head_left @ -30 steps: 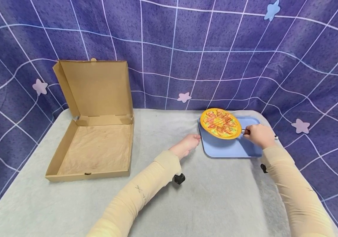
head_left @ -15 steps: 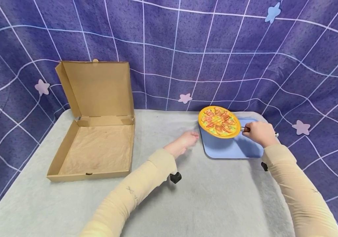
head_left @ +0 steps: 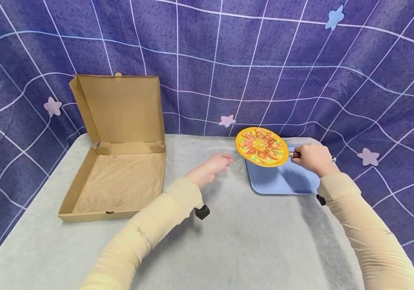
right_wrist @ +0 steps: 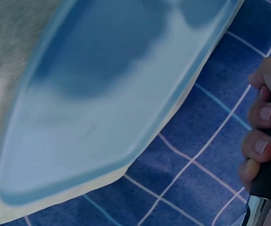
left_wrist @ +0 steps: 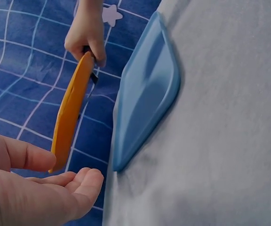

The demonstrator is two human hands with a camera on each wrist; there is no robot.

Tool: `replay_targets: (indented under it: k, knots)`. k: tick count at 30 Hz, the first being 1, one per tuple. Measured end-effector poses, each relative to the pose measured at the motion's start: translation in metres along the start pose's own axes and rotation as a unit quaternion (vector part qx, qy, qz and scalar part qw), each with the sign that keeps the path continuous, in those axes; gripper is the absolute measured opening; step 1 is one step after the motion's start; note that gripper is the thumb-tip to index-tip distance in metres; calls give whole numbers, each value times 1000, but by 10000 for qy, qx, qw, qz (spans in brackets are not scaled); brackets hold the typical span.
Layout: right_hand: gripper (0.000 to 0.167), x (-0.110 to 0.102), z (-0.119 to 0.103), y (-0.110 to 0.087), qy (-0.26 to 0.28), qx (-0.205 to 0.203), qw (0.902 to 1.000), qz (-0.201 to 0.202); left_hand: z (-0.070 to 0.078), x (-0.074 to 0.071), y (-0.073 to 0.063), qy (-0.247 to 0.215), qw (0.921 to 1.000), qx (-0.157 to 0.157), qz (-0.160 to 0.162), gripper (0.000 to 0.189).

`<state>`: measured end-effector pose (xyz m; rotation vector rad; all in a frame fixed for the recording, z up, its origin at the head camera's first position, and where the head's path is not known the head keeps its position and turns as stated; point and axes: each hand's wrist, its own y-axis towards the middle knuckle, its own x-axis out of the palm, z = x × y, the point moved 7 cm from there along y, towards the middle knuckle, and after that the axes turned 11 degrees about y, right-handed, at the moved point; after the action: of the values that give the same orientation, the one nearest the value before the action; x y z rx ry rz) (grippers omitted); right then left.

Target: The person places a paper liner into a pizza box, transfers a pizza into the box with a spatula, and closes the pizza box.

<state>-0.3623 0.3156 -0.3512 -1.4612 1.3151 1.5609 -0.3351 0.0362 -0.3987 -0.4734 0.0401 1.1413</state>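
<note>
Currently, I'm seeing the right hand [head_left: 313, 159] gripping a dark handle [right_wrist: 268, 176] with curled fingers, a pizza [head_left: 262, 147] tilting at its end above the left part of a blue tray [head_left: 283, 184]. The left hand [head_left: 212, 167] is hovering near the pizza, fingers loosely parted. Below, a grey table [head_left: 254, 237] is carrying an open cardboard box [head_left: 123, 108]; a purple gridded curtain [head_left: 196, 36] is hanging behind.

A purple-blue curtain [head_left: 192, 36] with loose folds hangs behind the table [head_left: 250, 245] and along both its sides. Wavy white and light blue lines [head_left: 283, 65] cross it as a grid, with one blue star [head_left: 335, 17] high on the right and three pale pink stars [head_left: 227, 121] lower down. The tabletop is light grey, its far corners rounded, under even light and soft shadows [head_left: 331, 245].
</note>
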Motion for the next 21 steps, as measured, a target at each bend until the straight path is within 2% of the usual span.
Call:
replay_targets:
  k: [4, 5, 6, 9, 12, 13, 17, 21]
  knots:
    - [24, -4, -12, 5, -56, -261, 9996, 91, -2, -11, 1, -30, 10000, 1, 12, 48]
    - [25, -5, -15, 6, -78, -319, 9994, 132, -1, -14, -1, -53, 10000, 66, 19, 48]
    - [26, -6, -17, 7, -91, -361, 9992, 157, -7, -18, 8, -169, 9995, 264, -23, 47]
    - [26, -8, -25, 10, -86, -432, 9988, 194, -9, -26, 9, -356, 9987, 355, 7, 46]
    - [26, -10, -30, 13, -79, -385, 9991, 171, -9, -32, 4, -448, 9985, 310, 1, 48]
    - [27, -10, -33, 14, -84, -384, 9991, 167, -3, -33, -8, -411, 9991, 136, 47, 49]
    - [29, -12, -42, 16, -163, -404, 9989, 171, 1, -43, -22, -506, 9987, 86, 2, 50]
    - [29, -13, -53, 17, -103, -448, 9988, 168, 2, -54, -30, -600, 9981, 114, 2, 51]
